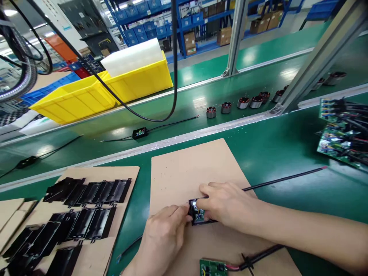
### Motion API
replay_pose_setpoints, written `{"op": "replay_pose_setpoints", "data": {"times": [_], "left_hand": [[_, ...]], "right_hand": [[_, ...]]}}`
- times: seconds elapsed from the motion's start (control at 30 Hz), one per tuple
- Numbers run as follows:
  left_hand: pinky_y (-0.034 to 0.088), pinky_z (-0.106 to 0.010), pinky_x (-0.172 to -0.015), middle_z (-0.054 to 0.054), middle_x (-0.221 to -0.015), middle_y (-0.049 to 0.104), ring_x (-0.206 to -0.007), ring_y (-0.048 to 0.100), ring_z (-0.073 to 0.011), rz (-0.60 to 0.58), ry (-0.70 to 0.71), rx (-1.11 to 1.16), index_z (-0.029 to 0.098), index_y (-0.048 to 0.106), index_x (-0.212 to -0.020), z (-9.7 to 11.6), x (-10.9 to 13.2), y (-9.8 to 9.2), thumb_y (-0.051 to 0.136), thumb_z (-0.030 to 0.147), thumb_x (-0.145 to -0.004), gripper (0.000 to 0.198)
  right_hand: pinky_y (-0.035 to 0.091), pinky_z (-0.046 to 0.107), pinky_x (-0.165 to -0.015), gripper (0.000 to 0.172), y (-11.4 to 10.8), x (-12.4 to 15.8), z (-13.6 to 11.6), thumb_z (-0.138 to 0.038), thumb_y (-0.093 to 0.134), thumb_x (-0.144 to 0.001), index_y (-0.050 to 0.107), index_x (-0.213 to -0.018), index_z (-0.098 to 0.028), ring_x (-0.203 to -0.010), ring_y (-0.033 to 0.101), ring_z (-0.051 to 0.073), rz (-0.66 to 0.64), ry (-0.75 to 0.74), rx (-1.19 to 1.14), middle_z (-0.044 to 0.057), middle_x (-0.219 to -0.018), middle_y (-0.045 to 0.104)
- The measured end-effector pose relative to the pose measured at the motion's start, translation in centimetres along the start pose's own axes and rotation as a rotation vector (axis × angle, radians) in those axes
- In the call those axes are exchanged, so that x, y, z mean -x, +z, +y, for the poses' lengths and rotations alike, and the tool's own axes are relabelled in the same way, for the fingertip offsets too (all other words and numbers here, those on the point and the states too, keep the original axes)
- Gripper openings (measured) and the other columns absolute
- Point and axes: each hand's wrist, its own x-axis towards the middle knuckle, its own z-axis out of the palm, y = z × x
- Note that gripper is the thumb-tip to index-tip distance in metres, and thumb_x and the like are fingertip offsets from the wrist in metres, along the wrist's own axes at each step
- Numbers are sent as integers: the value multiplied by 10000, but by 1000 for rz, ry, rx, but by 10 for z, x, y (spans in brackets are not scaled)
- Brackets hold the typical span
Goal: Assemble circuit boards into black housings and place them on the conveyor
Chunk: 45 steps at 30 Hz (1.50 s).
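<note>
A small black plastic case point(192, 219) with a circuit board point(199, 213) inside lies on a cardboard sheet point(198, 168). My left hand point(165, 234) pinches the left end of the case between thumb and fingers. From the right, my right hand point(225, 205) grips the case's other end, its fingertips on the board and partly covering it. A black cable point(287, 179) stretches right from behind my right hand, and another cable end point(129, 247) shows left of my left hand. Nearer me, a second green circuit board point(211, 267) with a thick black cable rests on the cardboard.
Several empty black case halves point(96, 222) lie on cardboard at left. Circuit boards with wires point(343, 134) are heaped at right. Beyond a metal rail point(172, 141), a belt carries a wired case point(140, 133) and several motor stators point(211, 112). Yellow bins point(77, 99) stand behind; a black cable point(174, 57) hangs down.
</note>
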Motion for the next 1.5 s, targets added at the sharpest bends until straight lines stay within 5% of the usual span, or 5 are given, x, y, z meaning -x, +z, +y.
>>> {"op": "replay_pose_setpoints", "data": {"times": [0.33, 0.7, 0.97, 1.27, 1.5], "left_hand": [[558, -325, -649, -206, -1062, 669, -818, 651, -249, -33, 121, -678, 39, 593, -1199, 24, 26, 27, 410, -16, -840, 407], [483, -325, -656, -37, -805, 614, -724, 581, -191, -61, -60, 45, 201, 630, -881, -1, 8, 8, 434, 140, -941, 214], [414, -318, -600, -61, -789, 556, -713, 489, -201, -36, 27, 104, 186, 643, -860, -16, 13, 21, 380, 107, -939, 286], [473, -431, -866, -98, -1129, 587, -993, 545, -253, -108, 144, 202, 178, 562, -1169, 6, 3, -6, 466, 119, -895, 296], [430, -408, -987, -67, -1276, 606, -1148, 535, -222, -168, 429, 110, 133, 509, -1287, 4, -9, 14, 414, 91, -968, 336]], "right_hand": [[301, 351, -687, 70, 7, -3, 5, -182, 692, -836, 657, -852, -239, -856, 471, 226, 50, -65, 29, 25, -858, 550], [396, 328, -714, 237, -13, -32, -17, -381, 768, -782, 650, -799, -178, -897, 524, 239, -63, 59, -45, 47, -820, 625], [402, 400, -747, 81, -20, -68, -45, -102, 669, -801, 675, -873, -139, -815, 591, 265, -299, 11, 206, 123, -846, 671], [404, 380, -861, 430, -30, 7, -4, -490, 766, -773, 622, -1031, -177, -1015, 514, 269, 23, 90, -80, 81, -1011, 618], [365, 411, -919, 437, -12, 20, -6, -289, 801, -703, 591, -1071, -182, -1026, 501, 253, -52, 117, -125, 59, -1072, 593]]}}
